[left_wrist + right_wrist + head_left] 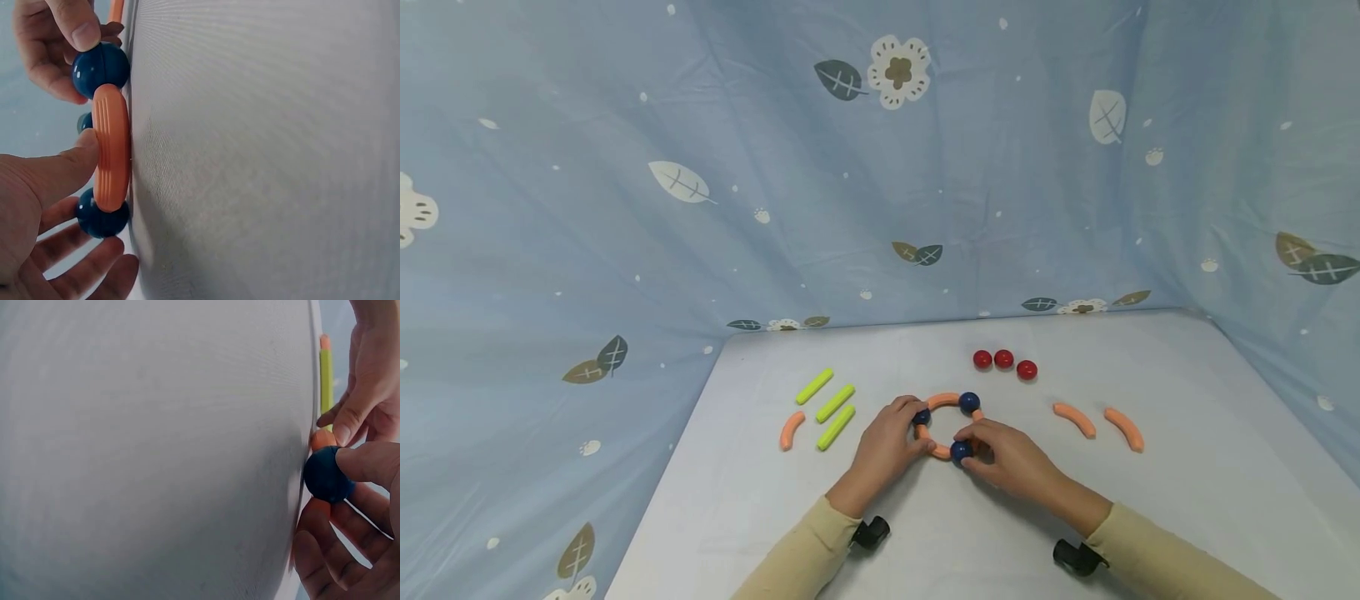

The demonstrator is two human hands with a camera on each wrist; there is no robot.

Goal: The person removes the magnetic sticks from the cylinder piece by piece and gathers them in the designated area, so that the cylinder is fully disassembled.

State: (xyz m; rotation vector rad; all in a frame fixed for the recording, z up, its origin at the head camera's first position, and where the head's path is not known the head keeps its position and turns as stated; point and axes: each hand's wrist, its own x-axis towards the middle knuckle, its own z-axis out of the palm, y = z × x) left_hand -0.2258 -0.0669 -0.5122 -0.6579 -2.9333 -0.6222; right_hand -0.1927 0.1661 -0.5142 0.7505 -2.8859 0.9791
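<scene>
Three dark blue balls and curved orange rods form a ring on the white table. My left hand (pixel 887 442) is at its left side: the thumb lies against the front-left curved orange rod (pixel 111 150), and the fingers reach around the left blue ball (pixel 100 215). With thumb and fingers, my right hand (pixel 1018 462) pinches the front blue ball (pixel 960 451), which meets one end of that rod. At the back, another blue ball (pixel 969 402) joins the rear orange rod (pixel 943 400). The right-hand orange rod (pixel 977 414) is partly hidden by my right fingers.
Left of the ring lie three straight yellow-green rods (pixel 836 403) and one curved orange rod (pixel 792 431). Three red balls (pixel 1003 359) sit behind it. Two more curved orange rods (pixel 1075 420) lie to the right. A blue patterned curtain (pixel 850 183) borders the table (pixel 760 517).
</scene>
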